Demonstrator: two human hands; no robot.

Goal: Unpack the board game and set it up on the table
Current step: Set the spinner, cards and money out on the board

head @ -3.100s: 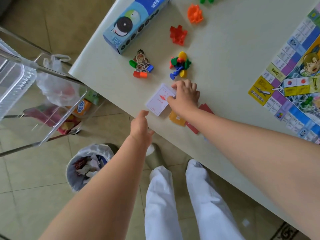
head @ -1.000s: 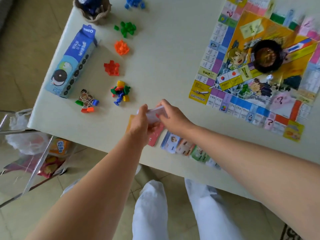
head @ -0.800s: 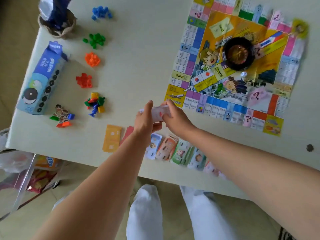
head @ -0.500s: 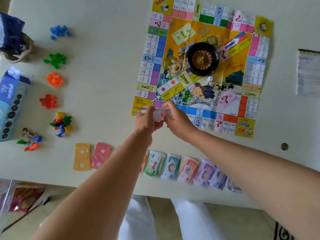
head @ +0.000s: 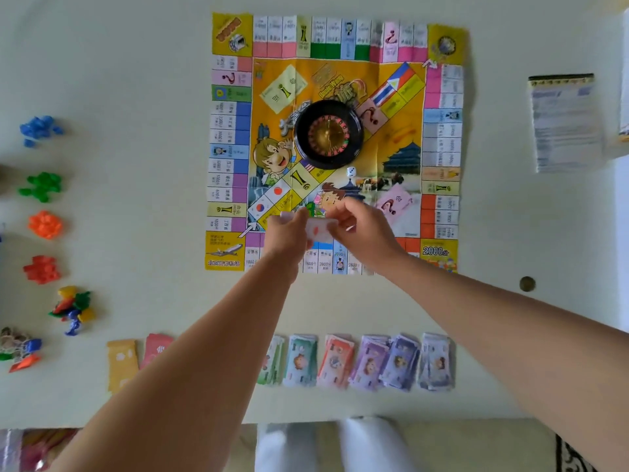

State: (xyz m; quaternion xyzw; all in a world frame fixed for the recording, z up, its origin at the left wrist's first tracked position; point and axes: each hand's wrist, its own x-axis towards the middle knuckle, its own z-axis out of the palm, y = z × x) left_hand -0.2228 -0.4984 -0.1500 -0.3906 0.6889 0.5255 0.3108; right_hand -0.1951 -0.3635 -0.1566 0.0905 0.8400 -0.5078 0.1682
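Well, seen from the head camera, the person is standing at the table [head: 136, 97] and holding a small stack of white cards [head: 318, 229] between both hands; the left hand [head: 287, 235] is gripping the stack's left end with curled fingers, and the right hand [head: 366, 233] is pinching its right end, thumb and fingers closed on it; the stack is hovering over the six o'clock edge of the game board [head: 442, 131], though I cannot tell whether it is touching the paper.

The game board is lying unfolded and flat in the middle of the table; a black roulette wheel [head: 328, 134] is sitting at its centre, and a white die [head: 351, 172] is resting just beside the wheel at five o'clock.

Out at nine o'clock, well apart from the board, four little heaps are lining up in a column, far to near: blue pieces [head: 39, 129]; green pieces [head: 42, 186]; orange pieces [head: 46, 224]; red pieces [head: 42, 269]; a mixed-colour cluster of pawns [head: 73, 310] is lying at eight o'clock, with character tokens [head: 18, 349] on coloured stands nearer the corner.

Along the table's six o'clock edge, piles of banknotes [head: 371, 362] are lying in a row between the forearms; a yellow card [head: 122, 362] and a red card [head: 158, 349] are lying side by side at seven o'clock, the left forearm crossing over the red one.

At three o'clock a printed sheet [head: 565, 124] is lying flat; a small dark round thing [head: 527, 284] is sitting at four o'clock.
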